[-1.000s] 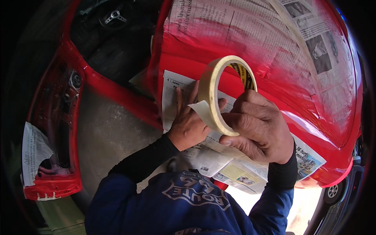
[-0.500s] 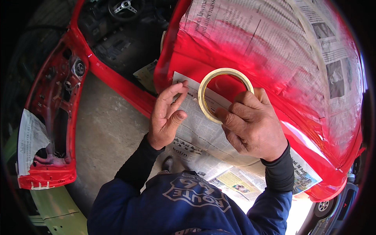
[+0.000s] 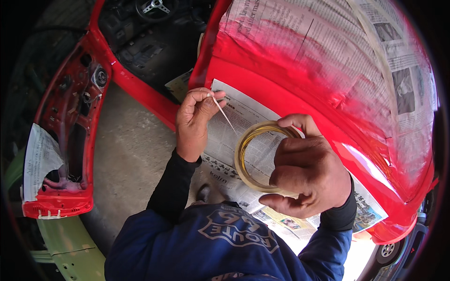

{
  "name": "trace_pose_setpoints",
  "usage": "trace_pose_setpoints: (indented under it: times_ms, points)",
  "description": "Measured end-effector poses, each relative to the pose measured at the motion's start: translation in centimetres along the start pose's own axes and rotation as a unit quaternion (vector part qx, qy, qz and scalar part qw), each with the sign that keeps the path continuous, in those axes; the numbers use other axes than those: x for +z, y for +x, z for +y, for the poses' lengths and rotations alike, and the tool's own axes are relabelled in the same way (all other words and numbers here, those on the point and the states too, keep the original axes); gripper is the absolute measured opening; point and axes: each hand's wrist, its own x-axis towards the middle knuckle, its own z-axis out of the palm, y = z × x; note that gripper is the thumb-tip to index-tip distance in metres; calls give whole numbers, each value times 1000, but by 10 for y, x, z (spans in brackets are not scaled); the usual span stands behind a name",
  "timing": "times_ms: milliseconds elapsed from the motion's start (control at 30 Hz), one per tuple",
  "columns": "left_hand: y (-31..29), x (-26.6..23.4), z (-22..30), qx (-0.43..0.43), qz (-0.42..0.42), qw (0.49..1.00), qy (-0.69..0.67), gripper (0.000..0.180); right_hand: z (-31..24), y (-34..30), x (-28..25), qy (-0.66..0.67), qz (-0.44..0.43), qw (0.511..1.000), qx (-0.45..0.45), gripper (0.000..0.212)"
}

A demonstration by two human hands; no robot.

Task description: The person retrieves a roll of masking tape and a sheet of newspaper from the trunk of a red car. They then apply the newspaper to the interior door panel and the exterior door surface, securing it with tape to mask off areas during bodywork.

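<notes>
My right hand (image 3: 311, 171) grips a roll of masking tape (image 3: 239, 161), its fingers inside and over the ring. A thin pale strip of tape (image 3: 226, 116) stretches from the roll up to my left hand (image 3: 193, 124). Between thumb and fingers, my left hand pinches the strip's free end. Below both hands a newspaper sheet (image 3: 220, 140) hangs along the lower edge of a glossy red car body panel (image 3: 262, 82). The roll hides part of that sheet.
Red-dusted newspaper (image 3: 309, 33) covers the car's glass at upper right. On the left, an open red door (image 3: 70, 126) carries newspaper on its lower end. A steering wheel (image 3: 156, 7) shows inside. A green panel (image 3: 68, 243) lies at lower left, over concrete floor (image 3: 124, 136).
The roll and my right hand have come lower and nearer my body. My left fingers, spread apart before, now pinch the tape's end, and a strip is drawn out between the hands.
</notes>
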Motion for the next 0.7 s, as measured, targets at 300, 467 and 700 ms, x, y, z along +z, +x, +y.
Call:
trace_pose_setpoints:
  times_ms: [300,467,700]
  points:
    - [33,-9,22,-124,7,991,53,17,17,-7,9,46,17,997,64,35]
    - [46,-8,30,-137,1,975,174,19,16,-16,-2,24,43,989,137,36]
    - [48,-1,25,-102,13,969,226,19,20,-24,-9,57,123,981,140,33]
